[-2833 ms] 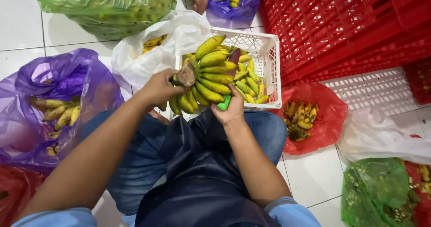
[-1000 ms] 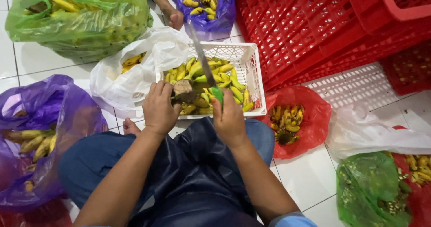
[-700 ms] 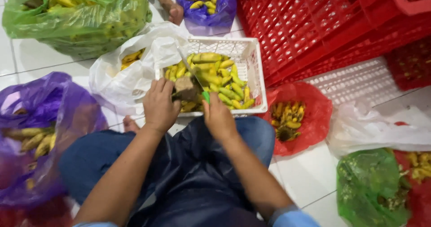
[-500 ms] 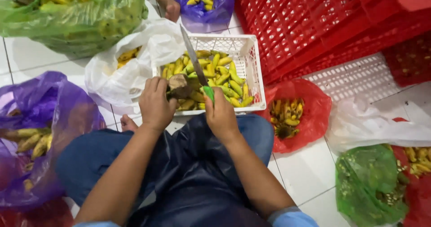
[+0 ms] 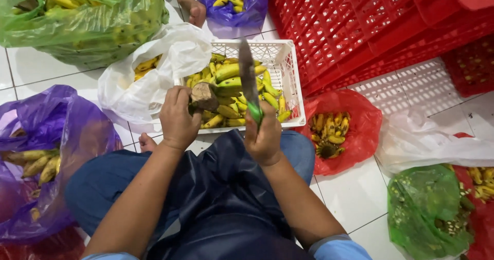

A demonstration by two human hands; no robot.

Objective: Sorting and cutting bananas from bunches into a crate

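Left hand (image 5: pixel 177 117) clamps banana bunch (image 5: pixel 222 101) stalk over white basket (image 5: pixel 284 59); right hand (image 5: pixel 263 139) fisted round knife (image 5: pixel 249 84), blade raised. Best cut close to stalk, fingers clear.

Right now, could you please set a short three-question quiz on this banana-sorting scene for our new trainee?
1. True or false: the right hand grips a knife with a green handle, blade pointing away from the person.
2. What does the left hand hold? A) a folded purple bag B) the cut stem end of a banana bunch C) a red crate
3. Fill in: the bananas in front of the hands lie in a ______ basket.

Key
1. True.
2. B; the bunch rests over the basket.
3. White; a white bag of bananas lies at its left, a red bag at its right.
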